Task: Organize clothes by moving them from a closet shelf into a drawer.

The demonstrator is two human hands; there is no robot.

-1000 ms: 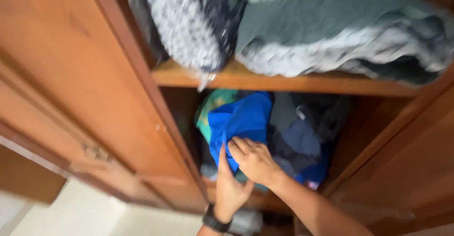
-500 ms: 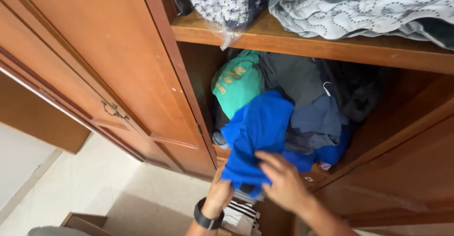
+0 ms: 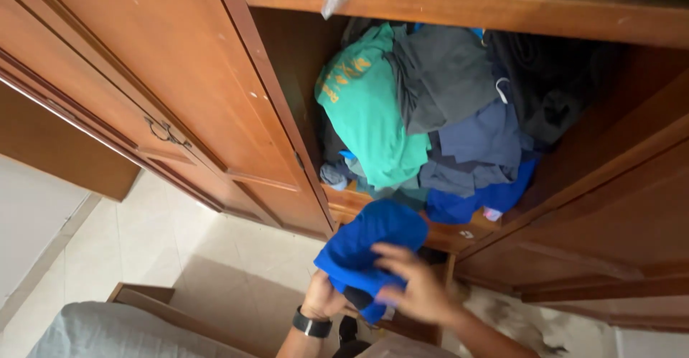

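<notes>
The bright blue garment (image 3: 373, 254) is already out of the wooden wardrobe (image 3: 215, 92), held low in front of its lower shelf (image 3: 344, 203), while a green shirt (image 3: 373, 107) and grey clothes (image 3: 445, 78) remain piled there. The left hand (image 3: 323, 302) grips it from below with closed fingers. The right hand (image 3: 416, 290) lies over it with spread fingers, but it is blurred, so I cannot tell if it really grasps the cloth.
</notes>
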